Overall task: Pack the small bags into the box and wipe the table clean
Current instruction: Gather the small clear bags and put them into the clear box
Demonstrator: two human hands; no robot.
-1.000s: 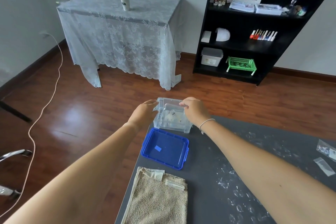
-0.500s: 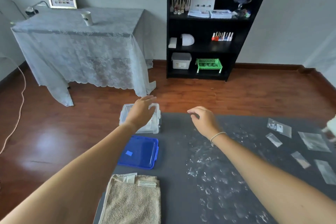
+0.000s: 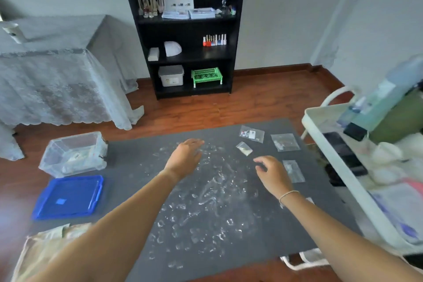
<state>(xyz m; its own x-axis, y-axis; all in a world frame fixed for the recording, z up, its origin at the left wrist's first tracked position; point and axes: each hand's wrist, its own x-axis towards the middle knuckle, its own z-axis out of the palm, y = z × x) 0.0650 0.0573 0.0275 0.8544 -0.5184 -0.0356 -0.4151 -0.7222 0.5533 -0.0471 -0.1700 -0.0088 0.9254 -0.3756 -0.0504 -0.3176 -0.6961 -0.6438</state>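
A clear plastic box stands lidless at the far left corner of the dark grey table, with small items inside. Its blue lid lies flat in front of it. Several small clear bags lie at the far right: one with a label, a tiny one, a larger one and one just right of my right hand. My left hand hovers empty over the white smears at mid-table. My right hand has loosely curled fingers and holds nothing.
A beige towel lies folded at the near left corner. A white cart with bottles and supplies crowds the table's right edge. A black shelf unit and a lace-covered table stand beyond on the wood floor.
Both hands left the clear box and swung right across the table. The view turned right, bringing the small bags and the cart into sight.
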